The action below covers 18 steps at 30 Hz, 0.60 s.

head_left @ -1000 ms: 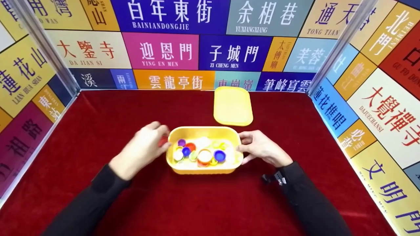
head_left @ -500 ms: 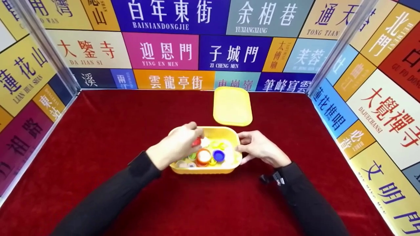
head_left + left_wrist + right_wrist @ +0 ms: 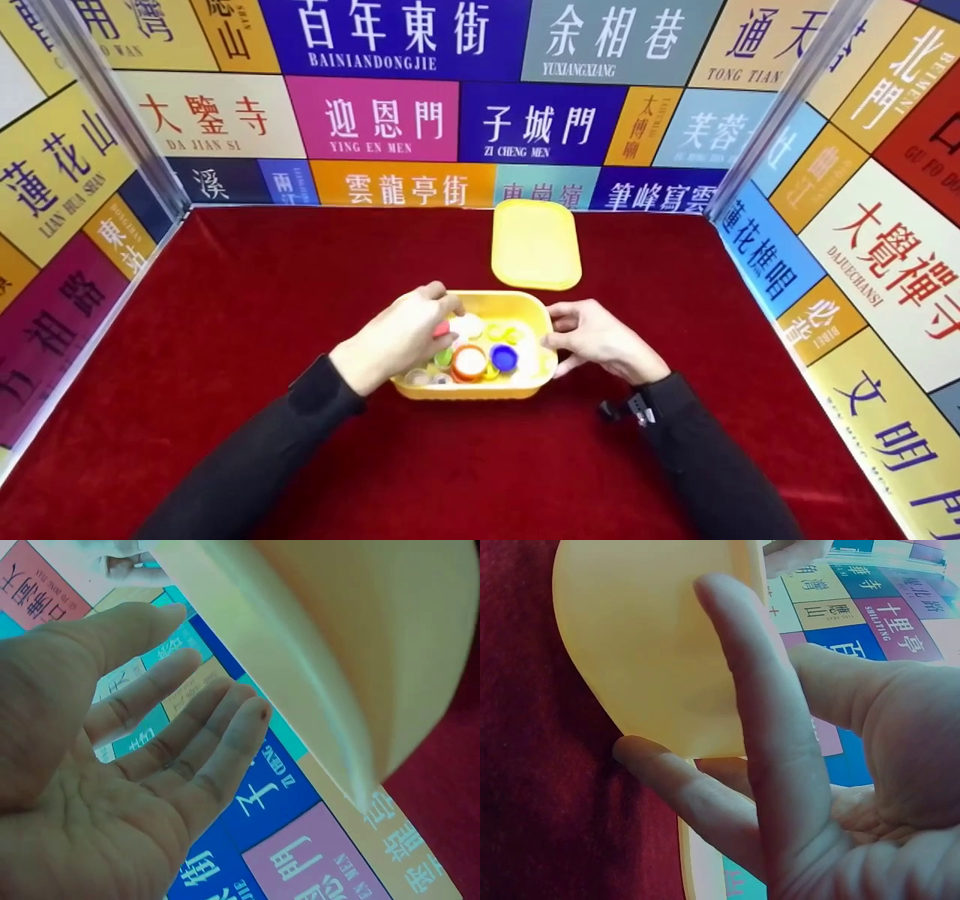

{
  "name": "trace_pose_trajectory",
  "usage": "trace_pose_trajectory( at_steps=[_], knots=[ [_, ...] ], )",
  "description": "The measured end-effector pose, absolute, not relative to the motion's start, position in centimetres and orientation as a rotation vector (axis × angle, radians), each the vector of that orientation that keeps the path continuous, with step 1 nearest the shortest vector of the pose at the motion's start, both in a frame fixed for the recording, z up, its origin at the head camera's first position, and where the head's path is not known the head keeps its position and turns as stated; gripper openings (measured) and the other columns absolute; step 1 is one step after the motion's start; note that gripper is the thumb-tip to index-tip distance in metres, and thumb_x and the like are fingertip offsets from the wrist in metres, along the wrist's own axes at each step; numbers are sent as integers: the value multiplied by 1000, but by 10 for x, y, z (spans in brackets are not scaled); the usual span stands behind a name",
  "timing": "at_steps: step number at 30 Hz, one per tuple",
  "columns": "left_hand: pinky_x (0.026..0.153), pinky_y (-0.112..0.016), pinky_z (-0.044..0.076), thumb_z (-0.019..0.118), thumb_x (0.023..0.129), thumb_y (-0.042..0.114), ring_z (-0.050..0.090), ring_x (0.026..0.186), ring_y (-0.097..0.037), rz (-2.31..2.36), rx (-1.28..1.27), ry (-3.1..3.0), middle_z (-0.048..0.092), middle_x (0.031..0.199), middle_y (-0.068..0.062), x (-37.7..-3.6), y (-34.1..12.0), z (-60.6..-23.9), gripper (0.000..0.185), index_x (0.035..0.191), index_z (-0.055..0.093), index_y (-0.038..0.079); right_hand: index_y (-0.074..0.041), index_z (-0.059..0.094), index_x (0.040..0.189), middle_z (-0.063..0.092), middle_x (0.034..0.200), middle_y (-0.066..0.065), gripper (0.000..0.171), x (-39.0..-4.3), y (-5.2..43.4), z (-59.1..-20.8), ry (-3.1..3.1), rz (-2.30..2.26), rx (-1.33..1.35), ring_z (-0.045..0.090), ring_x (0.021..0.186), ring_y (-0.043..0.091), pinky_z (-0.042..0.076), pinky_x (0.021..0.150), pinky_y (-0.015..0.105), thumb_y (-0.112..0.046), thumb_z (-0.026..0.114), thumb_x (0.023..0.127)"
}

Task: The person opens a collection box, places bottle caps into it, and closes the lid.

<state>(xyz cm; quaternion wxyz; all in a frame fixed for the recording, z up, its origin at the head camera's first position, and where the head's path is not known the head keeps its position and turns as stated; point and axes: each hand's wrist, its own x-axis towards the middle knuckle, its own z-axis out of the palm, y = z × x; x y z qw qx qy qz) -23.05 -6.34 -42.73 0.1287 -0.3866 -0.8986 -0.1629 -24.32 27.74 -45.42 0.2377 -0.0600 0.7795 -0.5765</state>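
A yellow plastic box (image 3: pixel 525 390) stands uncovered in the middle of the cloth, with small coloured round caps inside. My left hand (image 3: pixel 390 337) reaches over its left part, fingers pointing down, and covers some caps. A bit of a red cap (image 3: pixel 442 328) shows beside its thumb. In the left wrist view the thumb and fingers (image 3: pixel 180 769) are apart, relaxed, with nothing between them. My right hand (image 3: pixel 604 345) holds the box's right end, one tip over the rim. One finger (image 3: pixel 757 705) lies along the outer wall, another at the bottom edge.
A flat yellow lid (image 3: pixel 536 244) lies behind the box on the dark red cloth (image 3: pixel 315 247). Panels printed with large characters (image 3: pixel 382 120) wall in the back and both sides. Inside the box are a blue cap (image 3: pixel 504 358) and an orange-rimmed white cap (image 3: pixel 470 363).
My left hand has moved right from beside the box to over its left part, then stayed nearly still there. The right hand, box and lid keep their places.
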Motion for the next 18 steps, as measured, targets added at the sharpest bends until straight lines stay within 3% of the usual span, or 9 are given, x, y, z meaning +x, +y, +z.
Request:
trace_pose_trajectory(
  at_steps=[11,18],
  knots=[
    [94,-46,71,92,101,14,75,103,-33,-601,-954,-2653,75,116,-19,-232,-92,-435,27,122,81,1,9,64,157,77,138,35,54,-244,277,-455,2133,-1572,-168,86,103,34,74,74,45,3,74,105],
    [101,-49,69,90,103,18,72,111,-37,-645,-751,-2707,74,124,-20,-233,-109,-442,33,130,80,2,8,64,157,77,138,35,53,-246,277,-454,2130,-1576,-166,86,102,34,74,74,45,4,74,104]
  ],
)
